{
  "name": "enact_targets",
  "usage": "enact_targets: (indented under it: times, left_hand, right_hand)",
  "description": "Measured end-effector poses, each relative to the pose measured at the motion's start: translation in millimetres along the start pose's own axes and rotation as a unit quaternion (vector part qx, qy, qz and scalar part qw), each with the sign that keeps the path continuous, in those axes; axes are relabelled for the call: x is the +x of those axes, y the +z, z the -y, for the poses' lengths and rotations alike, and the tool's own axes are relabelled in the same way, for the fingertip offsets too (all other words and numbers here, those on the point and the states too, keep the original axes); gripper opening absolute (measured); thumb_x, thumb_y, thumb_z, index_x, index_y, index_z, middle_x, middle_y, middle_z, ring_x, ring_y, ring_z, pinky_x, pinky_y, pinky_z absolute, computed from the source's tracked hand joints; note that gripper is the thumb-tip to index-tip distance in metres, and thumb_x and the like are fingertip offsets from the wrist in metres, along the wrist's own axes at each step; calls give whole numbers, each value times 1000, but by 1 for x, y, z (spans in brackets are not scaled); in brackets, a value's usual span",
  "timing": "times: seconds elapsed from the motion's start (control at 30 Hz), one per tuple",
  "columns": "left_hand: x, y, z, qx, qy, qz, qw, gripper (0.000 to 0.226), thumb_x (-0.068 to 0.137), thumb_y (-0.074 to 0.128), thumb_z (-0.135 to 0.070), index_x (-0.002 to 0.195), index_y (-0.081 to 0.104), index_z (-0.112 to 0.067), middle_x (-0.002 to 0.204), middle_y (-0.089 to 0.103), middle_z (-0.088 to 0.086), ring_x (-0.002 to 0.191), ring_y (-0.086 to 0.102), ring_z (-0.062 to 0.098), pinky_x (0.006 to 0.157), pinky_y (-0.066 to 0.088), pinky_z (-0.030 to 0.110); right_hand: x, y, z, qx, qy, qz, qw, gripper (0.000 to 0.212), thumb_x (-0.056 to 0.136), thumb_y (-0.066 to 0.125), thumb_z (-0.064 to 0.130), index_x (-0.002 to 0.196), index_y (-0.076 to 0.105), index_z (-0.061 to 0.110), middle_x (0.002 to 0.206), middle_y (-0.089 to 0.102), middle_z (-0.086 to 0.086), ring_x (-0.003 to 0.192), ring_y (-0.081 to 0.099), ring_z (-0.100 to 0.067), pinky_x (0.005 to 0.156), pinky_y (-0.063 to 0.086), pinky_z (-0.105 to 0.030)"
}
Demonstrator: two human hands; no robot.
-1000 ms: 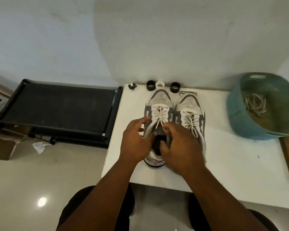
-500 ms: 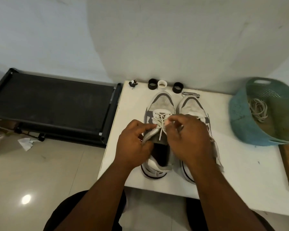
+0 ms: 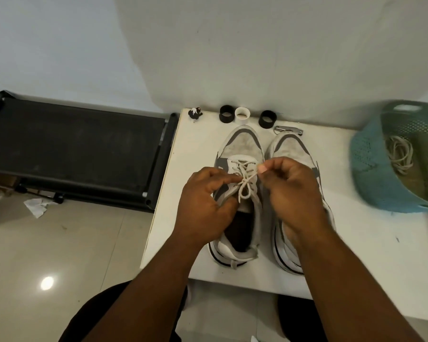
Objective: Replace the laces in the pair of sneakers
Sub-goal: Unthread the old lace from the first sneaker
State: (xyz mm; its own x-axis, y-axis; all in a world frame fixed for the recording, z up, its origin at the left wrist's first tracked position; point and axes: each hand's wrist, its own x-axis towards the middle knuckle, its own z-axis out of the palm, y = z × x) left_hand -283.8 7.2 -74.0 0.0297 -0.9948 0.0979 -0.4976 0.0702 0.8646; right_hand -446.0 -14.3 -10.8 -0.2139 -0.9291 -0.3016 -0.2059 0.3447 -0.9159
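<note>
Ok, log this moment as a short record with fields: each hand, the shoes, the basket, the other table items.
left hand: fingers pinch the lace of the left sneaker
right hand: pinches the same lace's other end, over the right sneaker
lace state: threaded, knot being undone
basket: teal, at the table's right, loose laces inside
table rear edge: two black rings, a white ring, a small figurine, a metal tool
</note>
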Motion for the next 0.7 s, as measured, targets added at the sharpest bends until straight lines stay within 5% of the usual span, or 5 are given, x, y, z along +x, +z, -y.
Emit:
enact_targets:
  times: [0.2,0.3,0.47,0.57,0.7]
  left_hand:
    - [-1,-1,-3,-3,-4,9,1000,33,80,75,-24,113,78,-31,113,67,-17,111,62,9,95,55,38]
    - [-1,1,-6,-3,4,5,1000,28,85,77,-34,112,78,-31,112,67,-17,109,62,10,93,56,39]
    - [0,3,-7,6,4,-3,1000,24,86,77,-44,106,77,-30,107,69,-15,105,63,9,88,55,34]
    - [2,6,-11,-20,-6,-12,1000,15,90,72,-40,99,72,-28,99,69,-15,98,64,11,83,54,33]
    - [6,10,-12,-115,-64,16,991,16,97,58,-39,100,64,-25,97,67,-10,99,63,18,85,54,40]
  right_hand:
    - [4,-29,20,298,-91,-50,949,17,100,58,8,87,60,20,74,59,4,65,51,-13,59,40,-24]
    - [5,-34,21,343,-167,-21,924,12,102,53,10,92,55,17,78,61,-1,69,57,-18,63,43,-27]
    - [8,-24,8,-1,-156,48,987,21,99,58,2,106,66,20,95,75,4,83,72,-13,78,58,-29]
    - [9,-22,-5,-187,-175,100,961,24,91,67,8,101,71,30,94,72,16,91,67,-1,77,52,-15]
    - [12,-13,-17,-301,-215,156,916,18,86,73,32,103,75,33,96,67,20,90,61,2,80,52,-23]
